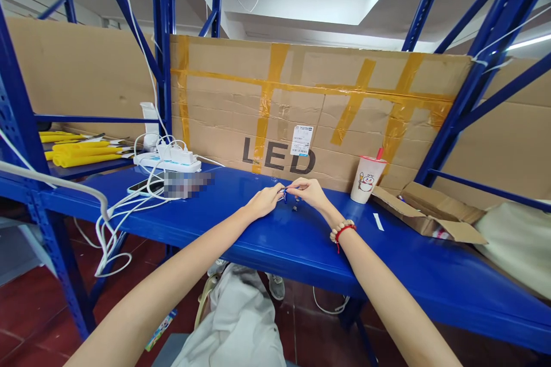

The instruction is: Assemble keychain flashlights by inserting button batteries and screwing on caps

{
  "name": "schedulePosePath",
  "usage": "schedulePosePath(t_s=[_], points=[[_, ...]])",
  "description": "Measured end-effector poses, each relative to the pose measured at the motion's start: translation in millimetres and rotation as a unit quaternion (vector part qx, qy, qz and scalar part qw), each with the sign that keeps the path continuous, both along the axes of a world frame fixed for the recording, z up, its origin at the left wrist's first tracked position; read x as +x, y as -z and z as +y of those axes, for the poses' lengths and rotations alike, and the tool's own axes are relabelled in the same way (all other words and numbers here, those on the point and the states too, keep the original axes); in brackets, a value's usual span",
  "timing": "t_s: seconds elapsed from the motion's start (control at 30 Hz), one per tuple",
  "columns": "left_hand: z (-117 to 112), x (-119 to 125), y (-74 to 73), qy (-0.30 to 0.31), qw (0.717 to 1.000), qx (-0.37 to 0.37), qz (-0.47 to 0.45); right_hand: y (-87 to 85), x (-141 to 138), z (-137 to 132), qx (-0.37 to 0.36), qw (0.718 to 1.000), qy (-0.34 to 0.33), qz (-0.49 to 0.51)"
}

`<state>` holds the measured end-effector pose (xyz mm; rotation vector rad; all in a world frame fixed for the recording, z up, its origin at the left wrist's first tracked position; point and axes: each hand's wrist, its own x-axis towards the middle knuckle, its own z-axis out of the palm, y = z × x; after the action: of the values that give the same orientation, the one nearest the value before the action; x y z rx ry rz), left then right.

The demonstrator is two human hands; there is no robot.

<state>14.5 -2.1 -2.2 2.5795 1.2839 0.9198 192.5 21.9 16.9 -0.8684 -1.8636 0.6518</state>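
Observation:
My left hand (264, 202) and my right hand (310, 192) meet over the middle of the blue table, fingertips almost touching. Both are closed in a pinch around a small blue piece (284, 195), with something shiny at its left end. Its exact kind is too small to make out. Just below my right fingers, a tiny dark, metallic-looking part (295, 207) lies on the tabletop. A beaded bracelet and a red cord circle my right wrist.
At right stand a white paper cup (367, 180) with a red straw and an open cardboard box (424, 215), near a white strip (377, 222). A power strip (167, 162) with tangled white cables sits left. Yellow-wrapped items (86, 153) lie beyond. A cardboard panel (215, 109) closes the back.

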Motion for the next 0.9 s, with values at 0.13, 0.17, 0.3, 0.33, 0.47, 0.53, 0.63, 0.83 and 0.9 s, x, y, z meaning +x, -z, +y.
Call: schedulePosePath(t_s=[0.13,0.17,0.3,0.33,0.47,0.53,0.63,0.83,0.9], points=[[-4.7,-0.2,-2.0,0.0,1.0,-0.001,0.017,0.6,-1.4,-1.1,0.006,1.0,0.018,-0.007],[-5.1,-0.2,-2.2,0.0,1.0,0.0,0.018,0.4,-2.0,-1.5,0.003,1.0,0.026,-0.011],[-4.4,-0.6,-1.5,-0.006,1.0,0.012,0.015,-2.3,-5.2,-5.6,-0.05,0.996,0.06,-0.033],[-4.0,-0.9,-1.2,-0.008,1.0,0.016,0.013,-3.2,-6.0,-7.2,-0.071,0.994,0.068,-0.038],[-3.7,-1.8,-1.3,-0.013,1.0,0.023,0.004,-6.1,-8.5,-13.0,-0.143,0.985,0.087,-0.035],[-4.3,-1.7,-2.4,-0.009,1.0,0.023,-0.005,-6.1,-9.5,-14.0,-0.158,0.984,0.078,-0.02],[-4.5,-0.3,-3.9,-0.017,0.999,0.014,-0.028,-4.6,-11.1,-12.8,-0.173,0.983,0.067,0.005],[0.9,1.8,-1.4,-0.049,0.995,0.001,-0.081,-1.6,-13.6,-7.9,-0.181,0.982,0.042,0.0],[2.6,1.4,-0.4,-0.053,0.995,-0.003,-0.084,-1.4,-13.4,-7.4,-0.174,0.983,0.05,-0.003]])
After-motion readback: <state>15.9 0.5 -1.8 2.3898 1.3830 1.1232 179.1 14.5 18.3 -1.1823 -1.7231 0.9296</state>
